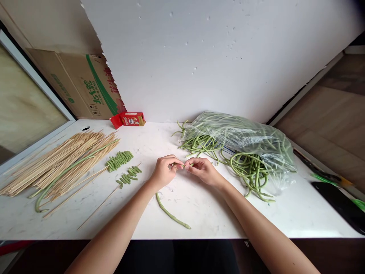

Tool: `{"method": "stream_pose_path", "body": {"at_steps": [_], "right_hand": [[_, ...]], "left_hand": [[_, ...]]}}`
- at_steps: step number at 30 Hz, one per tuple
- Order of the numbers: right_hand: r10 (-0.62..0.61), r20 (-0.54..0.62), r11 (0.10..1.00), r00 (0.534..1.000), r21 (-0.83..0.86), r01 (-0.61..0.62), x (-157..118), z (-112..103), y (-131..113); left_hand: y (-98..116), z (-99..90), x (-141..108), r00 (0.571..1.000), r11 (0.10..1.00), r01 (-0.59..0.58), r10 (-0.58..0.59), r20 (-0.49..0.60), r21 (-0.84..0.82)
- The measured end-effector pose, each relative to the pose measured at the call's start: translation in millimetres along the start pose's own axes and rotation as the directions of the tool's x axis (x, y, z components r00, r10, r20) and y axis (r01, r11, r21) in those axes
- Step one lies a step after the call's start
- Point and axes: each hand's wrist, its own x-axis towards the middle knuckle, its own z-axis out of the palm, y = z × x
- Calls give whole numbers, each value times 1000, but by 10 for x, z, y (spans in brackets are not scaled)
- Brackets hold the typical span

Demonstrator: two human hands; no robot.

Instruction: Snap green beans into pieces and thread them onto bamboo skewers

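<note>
My left hand [164,171] is closed round a long green bean [171,215], whose tail curves out below the palm toward the table's front edge. Close beside it, my right hand [203,170] pinches the other end of the bean between thumb and fingers. Both hands meet just above the table's middle, fingertips nearly touching. To their left lie two bamboo skewers threaded with short bean pieces: one tightly packed [119,160], one with fewer, looser pieces [129,176]. A clear plastic bag [236,131] of long beans [253,173] spills out at the right.
Many bare bamboo skewers [65,160] lie at the left, with a long bean [58,178] across them. A red box [133,119] stands at the back by a white panel [199,68] and a cardboard sheet [82,83]. A black phone-like slab [339,203] lies far right.
</note>
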Motion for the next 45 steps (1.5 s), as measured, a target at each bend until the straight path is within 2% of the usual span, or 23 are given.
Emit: {"method": "stream_pose_path", "body": {"at_steps": [7, 11, 18, 22, 26, 34, 40, 42, 45], "right_hand": [[67, 111, 970, 992, 224, -91, 20, -37, 70], [75, 122, 947, 990, 303, -109, 37, -33, 141], [86, 128, 922, 988, 365, -128, 42, -40, 239], [86, 97, 950, 992, 291, -111, 46, -41, 150], [36, -10, 981, 999, 191, -33, 61, -18, 105], [-117, -73, 993, 990, -9, 117, 60, 18, 115], [-252, -99, 949, 963, -218, 227, 48, 121, 35], [-260, -115, 946, 959, -231, 228, 49, 150, 34], [-261, -96, 956, 961, -163, 244, 43, 166, 41]], "left_hand": [[24, 15, -6, 1000, 1000, -24, 24, 9, -18], [47, 6, -7, 1000, 1000, -16, 16, 20, 6], [22, 45, 1, 1000, 999, -2, 2, -7, -46], [-29, 58, -4, 999, 999, -24, 23, -29, -41], [-64, 46, -6, 999, 1000, 9, -10, -35, -21], [-34, 59, -11, 996, 996, 62, -58, 61, -58], [0, 89, -25, 987, 993, 110, -103, 120, -48], [-14, 90, -19, 985, 988, 129, -118, 124, -82], [-54, 59, -2, 985, 985, 145, -135, 109, -97]]}}
